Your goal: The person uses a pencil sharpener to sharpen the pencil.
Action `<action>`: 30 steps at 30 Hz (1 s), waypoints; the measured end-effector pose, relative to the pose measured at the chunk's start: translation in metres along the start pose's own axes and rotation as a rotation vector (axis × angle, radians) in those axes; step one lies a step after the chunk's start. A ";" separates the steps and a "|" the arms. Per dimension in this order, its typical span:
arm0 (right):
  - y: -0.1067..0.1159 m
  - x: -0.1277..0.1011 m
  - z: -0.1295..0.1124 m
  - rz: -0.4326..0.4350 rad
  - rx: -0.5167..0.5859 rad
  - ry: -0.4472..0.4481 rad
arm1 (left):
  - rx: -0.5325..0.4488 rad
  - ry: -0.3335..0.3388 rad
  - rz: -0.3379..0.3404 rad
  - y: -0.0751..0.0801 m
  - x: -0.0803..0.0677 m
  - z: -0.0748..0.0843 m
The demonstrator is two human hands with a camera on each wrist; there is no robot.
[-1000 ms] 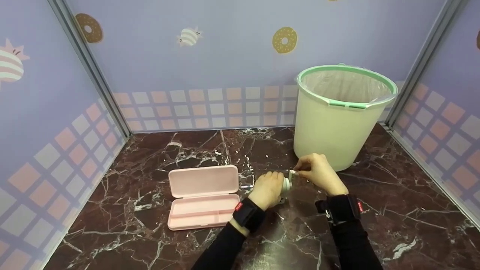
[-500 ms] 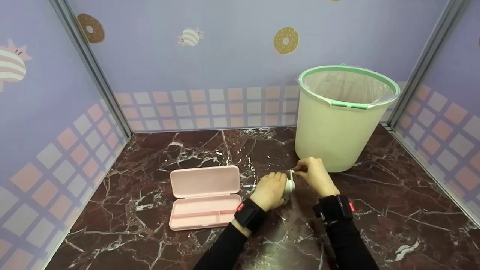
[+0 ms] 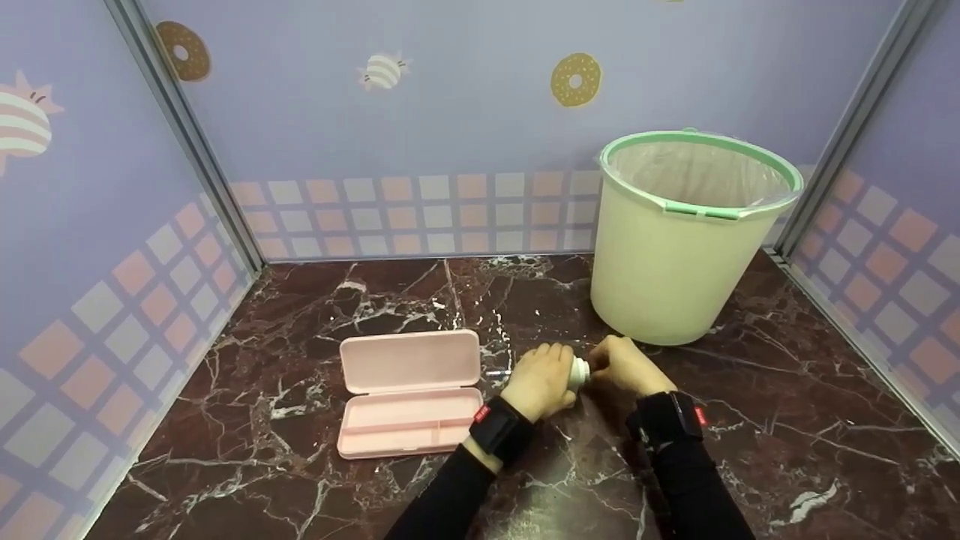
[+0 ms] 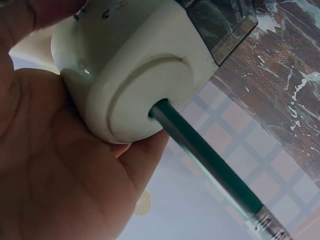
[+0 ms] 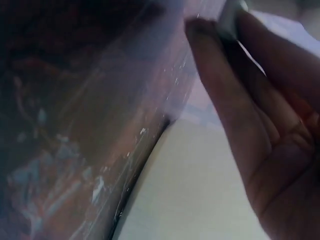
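My left hand (image 3: 538, 381) grips a white hand-crank pencil sharpener (image 3: 580, 373), its fingers over the top. In the left wrist view a green pencil (image 4: 207, 157) with a metal band sticks out of the round hole in the sharpener (image 4: 145, 100). A dark see-through shavings drawer (image 4: 222, 25) shows at the sharpener's side. From the right, my right hand (image 3: 631, 367) pinches the small pale crank knob (image 5: 230, 20) between thumb and fingers. In the head view that hand hides the crank.
An open pink pencil case (image 3: 409, 424) lies left of my left hand, its lid tipped back. Behind my right hand stands a tall pale bin (image 3: 667, 270) with a green rim and a clear liner. Patterned walls enclose the dark marbled table (image 3: 300, 487).
My right hand has swung down and towards me around the sharpener's end, taking the crank from upright to hidden behind the fingers. The left hand holds almost still.
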State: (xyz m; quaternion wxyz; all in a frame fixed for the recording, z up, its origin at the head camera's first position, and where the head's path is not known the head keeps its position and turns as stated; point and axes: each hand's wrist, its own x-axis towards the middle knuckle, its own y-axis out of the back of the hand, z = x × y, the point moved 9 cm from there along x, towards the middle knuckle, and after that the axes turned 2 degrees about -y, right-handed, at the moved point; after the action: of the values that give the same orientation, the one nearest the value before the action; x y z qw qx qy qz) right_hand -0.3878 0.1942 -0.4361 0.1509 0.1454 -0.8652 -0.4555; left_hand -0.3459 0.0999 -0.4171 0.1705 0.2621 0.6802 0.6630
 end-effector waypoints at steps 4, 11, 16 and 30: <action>-0.006 -0.005 0.002 -0.117 0.074 -0.050 | 0.013 -0.008 0.018 0.001 -0.001 0.001; -0.007 -0.014 -0.002 -0.239 0.048 -0.096 | 0.021 -0.005 0.042 0.003 -0.002 0.001; -0.004 -0.021 -0.010 -0.329 0.101 -0.068 | 0.014 0.004 0.030 0.002 -0.002 0.000; 0.023 -0.030 -0.031 -0.304 0.215 -0.002 | 0.000 0.012 0.018 0.001 -0.002 0.000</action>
State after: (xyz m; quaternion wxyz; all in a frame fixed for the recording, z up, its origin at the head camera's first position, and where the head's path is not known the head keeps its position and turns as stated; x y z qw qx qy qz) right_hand -0.3506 0.1952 -0.4038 0.0630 0.2891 -0.8771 -0.3782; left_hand -0.3442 0.0993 -0.4161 0.1607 0.2642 0.6788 0.6660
